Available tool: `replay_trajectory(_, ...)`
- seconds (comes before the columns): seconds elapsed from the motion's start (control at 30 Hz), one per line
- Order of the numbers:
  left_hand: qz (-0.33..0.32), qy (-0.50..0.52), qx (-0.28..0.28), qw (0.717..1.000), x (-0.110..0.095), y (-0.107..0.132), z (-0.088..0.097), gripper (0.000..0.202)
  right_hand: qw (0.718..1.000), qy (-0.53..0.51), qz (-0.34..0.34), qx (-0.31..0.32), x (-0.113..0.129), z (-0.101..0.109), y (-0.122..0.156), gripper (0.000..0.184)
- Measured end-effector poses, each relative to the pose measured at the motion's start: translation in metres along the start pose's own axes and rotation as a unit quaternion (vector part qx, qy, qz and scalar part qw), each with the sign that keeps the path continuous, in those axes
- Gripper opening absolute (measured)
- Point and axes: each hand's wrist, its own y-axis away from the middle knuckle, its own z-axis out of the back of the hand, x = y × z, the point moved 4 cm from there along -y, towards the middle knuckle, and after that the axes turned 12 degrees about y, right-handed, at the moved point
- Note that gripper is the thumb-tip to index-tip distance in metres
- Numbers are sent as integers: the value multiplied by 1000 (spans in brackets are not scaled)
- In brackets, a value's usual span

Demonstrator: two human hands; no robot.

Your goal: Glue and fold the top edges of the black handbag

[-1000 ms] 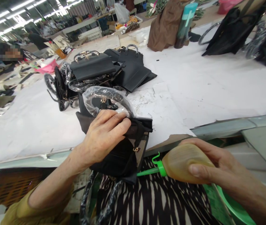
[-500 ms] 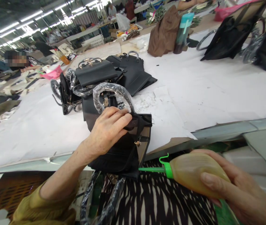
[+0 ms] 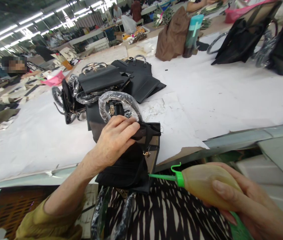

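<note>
Currently, right hand [image 3: 246,198] grip wrapped around squeeze bottle [image 3: 197,176], yellowish contents [image 3: 203,188] inside; left hand [image 3: 116,140] grip clamped on black bag [image 3: 129,168].

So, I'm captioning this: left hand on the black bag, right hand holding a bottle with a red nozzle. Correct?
The nozzle is green, not red, as the head view shows. The left hand is on the black bag and the right hand holds the bottle.
</note>
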Motion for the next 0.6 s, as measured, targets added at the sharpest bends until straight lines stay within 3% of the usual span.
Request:
replay_trajectory(0.27,3,-6,-6,1000,0,1,0,24,996,-66,-52,25,-16,-8,3,38)
replay_trajectory(0.6,-1,-2,-19,1000,-2,0,0,25,996,-58,-67,31,-14,-5,11,40)
